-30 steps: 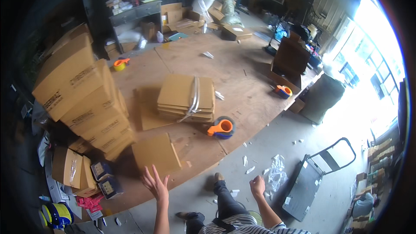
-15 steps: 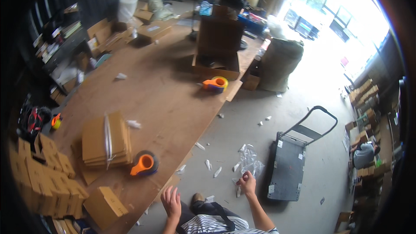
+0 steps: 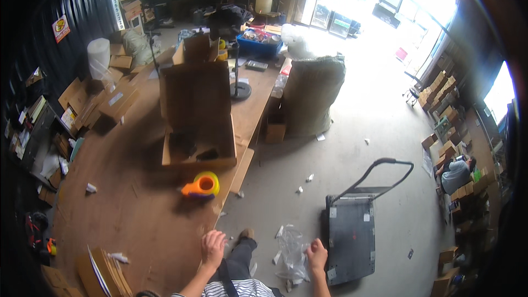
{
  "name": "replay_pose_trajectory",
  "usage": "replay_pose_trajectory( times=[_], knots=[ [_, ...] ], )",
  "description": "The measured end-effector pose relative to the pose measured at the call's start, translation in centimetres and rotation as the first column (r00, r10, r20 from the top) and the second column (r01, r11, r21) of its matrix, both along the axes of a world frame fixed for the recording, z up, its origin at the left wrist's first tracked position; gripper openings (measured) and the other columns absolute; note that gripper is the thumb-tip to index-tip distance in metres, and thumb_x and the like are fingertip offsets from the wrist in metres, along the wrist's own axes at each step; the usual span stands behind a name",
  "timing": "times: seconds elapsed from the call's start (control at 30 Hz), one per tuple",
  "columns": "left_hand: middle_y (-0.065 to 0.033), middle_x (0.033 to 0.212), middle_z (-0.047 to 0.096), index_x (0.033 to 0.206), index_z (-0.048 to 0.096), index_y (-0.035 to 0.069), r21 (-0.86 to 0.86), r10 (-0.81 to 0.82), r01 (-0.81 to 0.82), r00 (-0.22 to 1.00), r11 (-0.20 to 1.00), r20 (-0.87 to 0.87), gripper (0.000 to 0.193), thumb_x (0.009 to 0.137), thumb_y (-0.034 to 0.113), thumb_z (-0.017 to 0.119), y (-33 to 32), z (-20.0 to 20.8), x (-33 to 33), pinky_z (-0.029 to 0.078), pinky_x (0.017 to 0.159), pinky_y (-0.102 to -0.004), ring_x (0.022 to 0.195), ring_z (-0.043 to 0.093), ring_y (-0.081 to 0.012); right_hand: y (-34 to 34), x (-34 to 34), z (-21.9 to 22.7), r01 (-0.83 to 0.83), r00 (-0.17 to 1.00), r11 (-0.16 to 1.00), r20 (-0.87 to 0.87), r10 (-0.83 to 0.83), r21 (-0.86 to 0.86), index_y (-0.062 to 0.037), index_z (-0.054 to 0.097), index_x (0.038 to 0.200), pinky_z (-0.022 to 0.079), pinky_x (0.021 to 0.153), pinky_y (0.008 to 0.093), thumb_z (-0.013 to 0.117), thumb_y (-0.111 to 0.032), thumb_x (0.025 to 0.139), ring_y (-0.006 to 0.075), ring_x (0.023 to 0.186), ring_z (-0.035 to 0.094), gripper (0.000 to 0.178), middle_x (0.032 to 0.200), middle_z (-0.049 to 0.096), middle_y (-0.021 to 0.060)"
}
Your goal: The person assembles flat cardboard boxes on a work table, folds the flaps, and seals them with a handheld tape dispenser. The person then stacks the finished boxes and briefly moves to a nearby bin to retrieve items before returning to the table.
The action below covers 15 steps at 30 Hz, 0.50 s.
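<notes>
My left hand (image 3: 213,246) hangs beside the table edge, fingers loosely bent and a little apart, with nothing in it. On the other side, my right hand (image 3: 316,254) is curled closed, and nothing shows sticking out of it. Behind it on the floor lies crumpled clear plastic film (image 3: 291,250). Ahead of my left hand, an orange tape dispenser (image 3: 205,183) with a yellow roll sits near the table's edge. Just beyond that stands a cardboard box (image 3: 198,96) with its lid raised; dark items lie inside.
A black platform trolley (image 3: 350,236) with a raised handle stands to my right. A large woven sack (image 3: 311,96) stands against the wooden table (image 3: 137,198). Flat cardboard sheets (image 3: 102,275) lie at the lower left. Far right, a person (image 3: 456,176) sits among stacked boxes.
I have moved forward along the table, so the open box and dispenser appear nearer. The trolley handle sits lower in view. My left fingers have bent inward.
</notes>
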State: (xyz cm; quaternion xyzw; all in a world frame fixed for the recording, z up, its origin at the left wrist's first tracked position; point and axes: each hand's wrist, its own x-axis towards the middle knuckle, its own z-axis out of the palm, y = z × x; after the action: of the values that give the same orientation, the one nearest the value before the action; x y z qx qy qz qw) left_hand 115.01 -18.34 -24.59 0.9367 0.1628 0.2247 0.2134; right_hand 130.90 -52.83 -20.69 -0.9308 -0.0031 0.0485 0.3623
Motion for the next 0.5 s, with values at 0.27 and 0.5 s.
replay_pose_trajectory(
  times=[0.27,0.5],
  knots=[
    [-0.0028,0.114,0.068,0.108,0.071,0.010,-0.035,-0.396,0.399,0.916,0.916,0.066,0.024,0.085,0.015,0.075,-2.0,5.9,30.5,0.045,0.100,-0.0405,0.118,0.060,-0.0227,-11.6,9.0,-2.4,0.531,0.845,0.845,-0.034,-0.534,-0.066,-0.0039,0.054,0.082,0.055,0.061,0.0351,0.061,-0.003,0.084,0.0237,0.062,0.074,0.007,0.061,0.068,0.0099],
    [-0.0016,0.111,0.068,0.107,0.072,0.010,0.018,-0.458,0.462,0.873,0.887,0.171,0.024,0.084,0.017,0.077,-2.1,4.6,56.4,0.045,0.100,-0.0397,0.118,0.059,-0.0217,-12.8,23.5,-2.8,0.657,0.720,0.710,-0.067,-0.691,-0.253,-0.0041,0.063,0.092,0.053,0.079,0.0467,0.070,-0.017,0.077,0.0345,0.082,0.068,0.021,0.085,0.071,0.0170]
  ],
)
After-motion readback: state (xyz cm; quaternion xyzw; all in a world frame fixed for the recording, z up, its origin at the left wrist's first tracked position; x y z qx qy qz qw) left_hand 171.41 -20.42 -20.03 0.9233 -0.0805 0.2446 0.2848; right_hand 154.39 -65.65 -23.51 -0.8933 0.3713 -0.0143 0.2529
